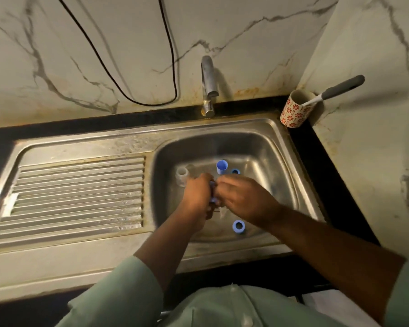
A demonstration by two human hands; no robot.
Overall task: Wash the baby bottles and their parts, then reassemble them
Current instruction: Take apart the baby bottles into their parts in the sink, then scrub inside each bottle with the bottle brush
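Over the steel sink basin (265,147), my left hand (196,192) and my right hand (243,197) meet, both curled round a small blue bottle part (212,192) that shows only between the fingers. A blue cap (222,166) stands upright behind my hands, with a blue ring (235,171) just right of it. Another blue ring (238,226) lies near the basin's front. A clear bottle (181,175) lies at the left of the basin, partly behind my left hand. Something clear and small (222,212) shows below my right hand.
The tap (208,83) rises at the back of the sink; no water stream is visible. A ribbed draining board (78,197) lies to the left. A flower-patterned cup (296,108) holding a grey-handled brush (340,87) stands at the back right corner. A black cable (137,55) hangs on the wall.
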